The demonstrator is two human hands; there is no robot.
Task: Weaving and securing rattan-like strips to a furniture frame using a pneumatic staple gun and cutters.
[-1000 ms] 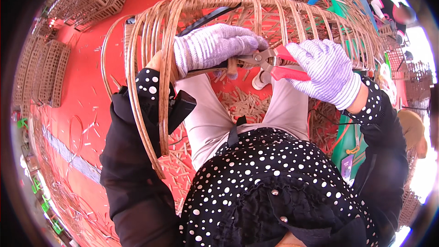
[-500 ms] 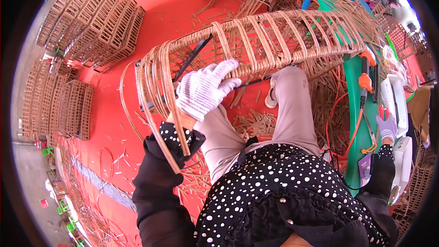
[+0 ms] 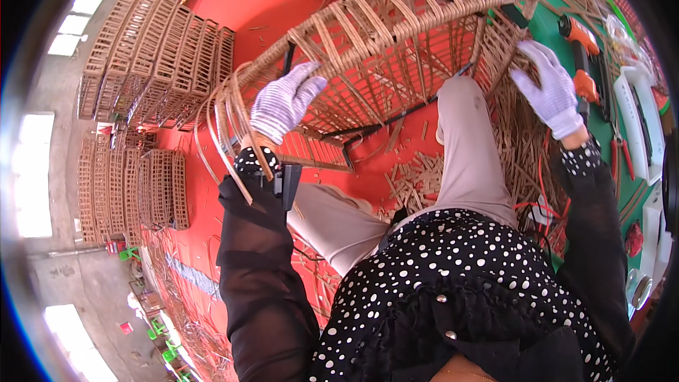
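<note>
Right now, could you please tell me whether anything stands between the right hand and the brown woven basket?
Nothing visible does: the right hand is open beside the right end of the brown woven basket; whether they touch is hard to tell.

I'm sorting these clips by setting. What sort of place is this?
Probably a weaving workshop: stacks of brown lattice pieces, cut strips scattered on the red floor, and a large brown woven frame near the gloved left hand.
</note>
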